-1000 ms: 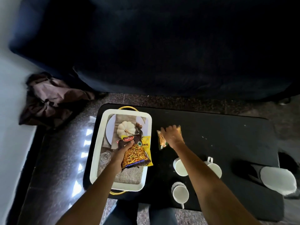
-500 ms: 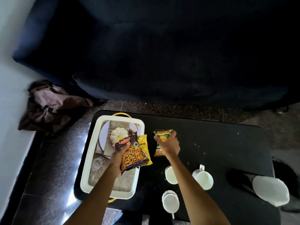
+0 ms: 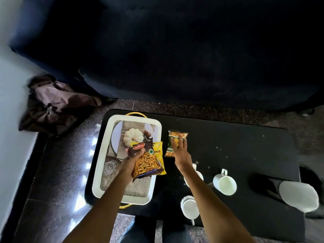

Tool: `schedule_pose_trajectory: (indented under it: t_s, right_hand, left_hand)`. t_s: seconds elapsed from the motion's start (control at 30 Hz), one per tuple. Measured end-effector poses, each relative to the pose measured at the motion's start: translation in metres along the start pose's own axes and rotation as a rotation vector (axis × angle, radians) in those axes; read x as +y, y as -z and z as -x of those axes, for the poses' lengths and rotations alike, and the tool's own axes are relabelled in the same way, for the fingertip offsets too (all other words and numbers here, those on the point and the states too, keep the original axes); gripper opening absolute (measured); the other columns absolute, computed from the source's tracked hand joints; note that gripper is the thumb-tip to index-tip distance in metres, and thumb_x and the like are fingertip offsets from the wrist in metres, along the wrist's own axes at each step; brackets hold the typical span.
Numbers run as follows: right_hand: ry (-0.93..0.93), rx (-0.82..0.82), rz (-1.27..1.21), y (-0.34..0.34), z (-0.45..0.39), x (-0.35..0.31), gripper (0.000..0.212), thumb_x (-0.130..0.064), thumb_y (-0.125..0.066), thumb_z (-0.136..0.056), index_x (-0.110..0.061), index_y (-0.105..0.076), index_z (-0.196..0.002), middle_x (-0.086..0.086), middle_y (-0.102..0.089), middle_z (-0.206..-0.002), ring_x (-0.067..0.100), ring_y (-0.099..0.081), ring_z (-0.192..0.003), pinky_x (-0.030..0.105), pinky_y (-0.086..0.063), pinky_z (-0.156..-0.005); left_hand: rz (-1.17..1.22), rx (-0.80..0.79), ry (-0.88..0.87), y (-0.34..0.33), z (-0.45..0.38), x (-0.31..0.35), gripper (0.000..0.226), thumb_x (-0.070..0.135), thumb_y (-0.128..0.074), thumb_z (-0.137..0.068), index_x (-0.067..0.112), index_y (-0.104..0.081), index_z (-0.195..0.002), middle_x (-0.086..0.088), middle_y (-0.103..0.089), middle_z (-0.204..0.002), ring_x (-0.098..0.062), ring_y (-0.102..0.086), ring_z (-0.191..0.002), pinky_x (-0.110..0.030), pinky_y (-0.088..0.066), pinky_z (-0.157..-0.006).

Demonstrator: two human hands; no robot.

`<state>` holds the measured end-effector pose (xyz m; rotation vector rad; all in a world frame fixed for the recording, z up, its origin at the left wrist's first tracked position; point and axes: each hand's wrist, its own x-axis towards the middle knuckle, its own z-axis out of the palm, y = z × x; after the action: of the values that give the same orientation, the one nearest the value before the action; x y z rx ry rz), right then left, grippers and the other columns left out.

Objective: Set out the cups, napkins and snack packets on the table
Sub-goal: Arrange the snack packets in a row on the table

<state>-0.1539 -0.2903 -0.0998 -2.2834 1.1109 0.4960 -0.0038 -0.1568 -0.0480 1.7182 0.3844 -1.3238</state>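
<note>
Leftmost, my left hand [image 3: 133,159] is clamped on two snack packets [image 3: 149,163], holding them over the right edge of the white tray [image 3: 103,160] on the black worktop [image 3: 236,146]. Just right of the tray, my right hand [image 3: 180,151] is spread open over a green packet [image 3: 172,137] lying flat on the worktop. Three white cups [image 3: 225,185] stand nearer me, farther right.
</note>
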Motion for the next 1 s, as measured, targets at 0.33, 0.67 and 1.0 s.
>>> schedule_pose_trajectory:
  t_s: [0.33,0.67,1.0]
  right_hand:
    - [0.095,0.087,0.219,-0.011,-0.001,-0.002,0.072,0.0,-0.04,-0.093,-0.005,0.006,-0.148,0.022,0.01,-0.157,0.037,0.01,-0.146,0.051,-0.004,-0.119]
    - [0.058,-0.025,0.259,-0.012,-0.006,-0.003,0.075,0.003,-0.037,-0.091,-0.005,0.014,-0.147,0.018,0.019,-0.156,0.033,0.018,-0.145,0.056,0.0,-0.116]
    - [-0.318,0.321,-0.935,0.057,0.056,-0.027,0.02,-0.021,-0.057,-0.092,-0.006,-0.061,-0.104,0.014,-0.07,-0.09,0.029,-0.068,-0.077,0.038,-0.053,-0.065]
  left_hand:
    - [0.007,-0.05,0.01,0.007,-0.005,0.003,0.046,0.021,-0.073,-0.079,0.006,-0.059,-0.12,-0.019,-0.068,-0.111,-0.037,-0.067,-0.1,-0.048,-0.053,-0.091]
    - [-0.03,-0.102,0.001,-0.003,-0.009,0.004,0.039,0.02,-0.073,-0.079,0.006,-0.062,-0.114,-0.016,-0.071,-0.104,-0.034,-0.069,-0.095,-0.039,-0.057,-0.084]
    - [-0.149,-0.194,-0.086,-0.021,0.041,0.027,0.032,0.025,-0.082,-0.067,0.014,-0.066,-0.092,-0.012,-0.071,-0.088,-0.026,-0.066,-0.078,-0.038,-0.056,-0.073]
